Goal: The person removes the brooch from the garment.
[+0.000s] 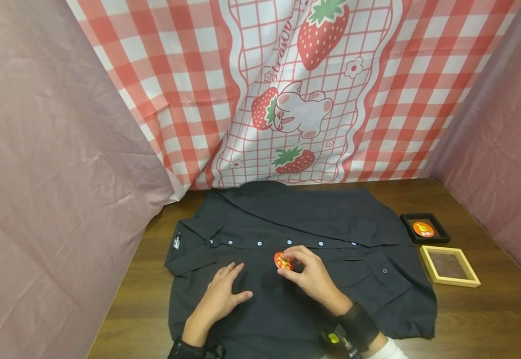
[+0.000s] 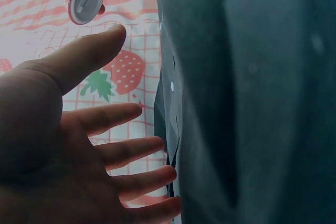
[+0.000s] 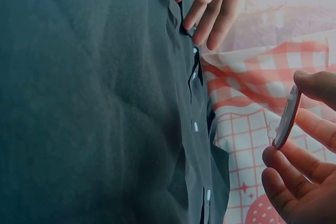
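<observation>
A dark button-up shirt point(image 1: 260, 299) lies spread on the wooden table, its collar to the left and a row of pale buttons across it. My right hand point(image 1: 310, 276) pinches a round red and gold pin badge point(image 1: 283, 261) by its edge above the shirt. In the left wrist view the badge's point(image 2: 86, 1) pale back shows, with its pin bar. The right wrist view catches the badge point(image 3: 287, 117) nearly edge-on between thumb and fingers. My left hand point(image 1: 220, 294) hovers over the shirt's left part, fingers spread and holding nothing.
At the table's right, a black square tray point(image 1: 442, 234) holds an orange round badge point(image 1: 423, 229). Just in front of it lies a pale yellow square tray point(image 1: 451, 281). A checked strawberry cloth point(image 1: 188, 99) hangs behind, and pinkish curtains point(image 1: 63, 174) flank both sides.
</observation>
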A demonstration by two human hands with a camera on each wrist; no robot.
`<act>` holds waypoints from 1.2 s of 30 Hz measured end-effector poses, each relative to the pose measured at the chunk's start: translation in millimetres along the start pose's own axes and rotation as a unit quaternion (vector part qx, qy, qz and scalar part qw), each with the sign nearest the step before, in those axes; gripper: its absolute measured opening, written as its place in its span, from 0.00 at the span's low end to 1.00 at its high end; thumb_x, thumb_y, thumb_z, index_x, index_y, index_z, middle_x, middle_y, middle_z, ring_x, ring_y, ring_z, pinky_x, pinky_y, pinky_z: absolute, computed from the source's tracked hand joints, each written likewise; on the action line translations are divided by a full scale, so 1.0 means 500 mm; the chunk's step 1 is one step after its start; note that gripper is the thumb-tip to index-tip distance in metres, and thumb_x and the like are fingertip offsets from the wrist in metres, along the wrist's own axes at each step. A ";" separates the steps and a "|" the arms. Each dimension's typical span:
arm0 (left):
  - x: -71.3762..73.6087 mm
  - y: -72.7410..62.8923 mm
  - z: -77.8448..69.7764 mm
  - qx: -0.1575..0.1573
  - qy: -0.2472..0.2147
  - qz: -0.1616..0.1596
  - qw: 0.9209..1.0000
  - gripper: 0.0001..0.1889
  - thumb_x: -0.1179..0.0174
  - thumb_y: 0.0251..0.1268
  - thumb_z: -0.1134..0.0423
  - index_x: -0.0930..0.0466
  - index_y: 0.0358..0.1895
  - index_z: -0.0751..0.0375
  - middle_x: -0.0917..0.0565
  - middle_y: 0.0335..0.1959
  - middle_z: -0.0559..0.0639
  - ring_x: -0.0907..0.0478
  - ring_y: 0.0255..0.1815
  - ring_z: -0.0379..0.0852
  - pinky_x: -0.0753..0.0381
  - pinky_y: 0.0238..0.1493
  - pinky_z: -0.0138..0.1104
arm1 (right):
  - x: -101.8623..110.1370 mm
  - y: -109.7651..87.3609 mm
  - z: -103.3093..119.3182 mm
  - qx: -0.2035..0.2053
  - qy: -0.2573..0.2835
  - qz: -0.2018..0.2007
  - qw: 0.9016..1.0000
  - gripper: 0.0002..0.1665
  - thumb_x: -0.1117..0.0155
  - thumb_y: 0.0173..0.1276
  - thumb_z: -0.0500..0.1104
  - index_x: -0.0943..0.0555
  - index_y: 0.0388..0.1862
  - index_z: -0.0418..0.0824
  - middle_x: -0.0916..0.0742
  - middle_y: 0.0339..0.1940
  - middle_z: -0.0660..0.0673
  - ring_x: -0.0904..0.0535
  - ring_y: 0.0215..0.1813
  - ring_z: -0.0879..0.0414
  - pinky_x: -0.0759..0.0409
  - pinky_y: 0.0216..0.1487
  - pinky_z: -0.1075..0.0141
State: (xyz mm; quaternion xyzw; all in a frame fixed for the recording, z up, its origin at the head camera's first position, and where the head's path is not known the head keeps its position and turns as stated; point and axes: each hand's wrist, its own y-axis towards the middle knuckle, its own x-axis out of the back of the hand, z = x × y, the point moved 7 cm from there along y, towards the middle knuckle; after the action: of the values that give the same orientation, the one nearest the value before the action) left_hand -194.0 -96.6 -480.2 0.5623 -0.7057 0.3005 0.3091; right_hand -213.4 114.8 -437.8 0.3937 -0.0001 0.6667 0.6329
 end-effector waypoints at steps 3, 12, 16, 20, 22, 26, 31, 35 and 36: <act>0.002 -0.002 0.000 0.006 0.008 0.001 1.000 0.37 0.30 0.55 0.54 0.32 0.68 0.63 0.35 0.71 0.69 0.44 0.73 0.72 0.44 0.67 0.67 | 0.004 0.000 -0.004 -0.003 -0.002 -0.004 1.000 0.17 0.19 0.47 0.38 0.14 0.37 0.44 0.13 0.41 0.50 0.18 0.41 0.56 0.18 0.38 0.64; 0.002 -0.009 0.008 0.018 0.039 0.022 0.999 0.41 0.28 0.52 0.53 0.34 0.70 0.62 0.38 0.73 0.70 0.46 0.74 0.74 0.44 0.68 0.67 | 0.008 -0.003 -0.014 -0.014 0.002 0.000 1.000 0.15 0.20 0.48 0.38 0.14 0.37 0.44 0.13 0.41 0.50 0.18 0.41 0.55 0.17 0.39 0.60; 0.000 -0.010 0.014 0.030 0.055 0.037 0.997 0.42 0.27 0.51 0.53 0.34 0.70 0.61 0.40 0.74 0.69 0.47 0.75 0.72 0.44 0.68 0.66 | 0.010 -0.004 -0.015 -0.015 0.001 -0.002 1.000 0.15 0.20 0.49 0.38 0.14 0.37 0.44 0.13 0.40 0.51 0.18 0.41 0.56 0.18 0.39 0.62; -0.001 -0.012 0.019 0.044 0.069 0.051 0.995 0.42 0.26 0.50 0.52 0.33 0.70 0.61 0.39 0.74 0.69 0.47 0.75 0.72 0.43 0.69 0.65 | 0.014 -0.006 -0.012 -0.016 -0.002 0.000 1.000 0.15 0.21 0.49 0.39 0.14 0.37 0.45 0.13 0.40 0.51 0.18 0.41 0.56 0.18 0.38 0.63; -0.002 -0.013 0.021 0.049 0.074 0.059 0.994 0.42 0.26 0.50 0.52 0.33 0.70 0.61 0.38 0.74 0.68 0.46 0.75 0.72 0.43 0.69 0.65 | 0.015 -0.005 -0.007 -0.015 -0.002 0.002 1.000 0.15 0.20 0.49 0.39 0.14 0.37 0.44 0.13 0.41 0.51 0.18 0.41 0.56 0.18 0.39 0.63; -0.005 -0.015 0.023 0.049 0.078 0.071 0.993 0.42 0.26 0.50 0.52 0.33 0.69 0.62 0.38 0.74 0.67 0.46 0.75 0.71 0.42 0.68 0.65 | 0.018 -0.005 -0.001 -0.011 -0.004 0.000 1.000 0.16 0.20 0.48 0.39 0.14 0.37 0.44 0.13 0.41 0.50 0.19 0.41 0.58 0.17 0.38 0.62; -0.005 -0.016 0.022 0.041 0.079 0.072 0.994 0.41 0.27 0.50 0.53 0.32 0.69 0.62 0.37 0.73 0.66 0.45 0.74 0.71 0.42 0.68 0.66 | 0.022 -0.008 -0.002 -0.005 -0.008 -0.006 1.000 0.16 0.20 0.48 0.39 0.14 0.37 0.43 0.13 0.40 0.50 0.19 0.40 0.58 0.17 0.38 0.60; -0.004 -0.016 0.023 0.038 0.076 0.070 0.994 0.41 0.27 0.51 0.53 0.32 0.69 0.63 0.36 0.73 0.66 0.46 0.75 0.71 0.42 0.68 0.66 | 0.028 -0.010 -0.007 -0.010 -0.012 -0.010 1.000 0.16 0.20 0.49 0.40 0.14 0.38 0.44 0.13 0.40 0.51 0.19 0.41 0.58 0.17 0.39 0.61; -0.004 -0.016 0.024 0.038 0.076 0.069 0.994 0.41 0.27 0.52 0.52 0.32 0.69 0.63 0.36 0.73 0.66 0.46 0.75 0.71 0.42 0.69 0.65 | 0.030 -0.010 -0.009 -0.010 -0.014 -0.011 1.000 0.16 0.20 0.49 0.40 0.14 0.38 0.44 0.13 0.40 0.51 0.19 0.41 0.58 0.17 0.39 0.61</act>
State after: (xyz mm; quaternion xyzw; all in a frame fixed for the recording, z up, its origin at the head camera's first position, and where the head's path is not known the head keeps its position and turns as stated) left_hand -187.0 -106.0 -488.3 0.4994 -0.7052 0.3896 0.3184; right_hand -209.6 130.4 -435.6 0.3964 -0.0108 0.6541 0.6441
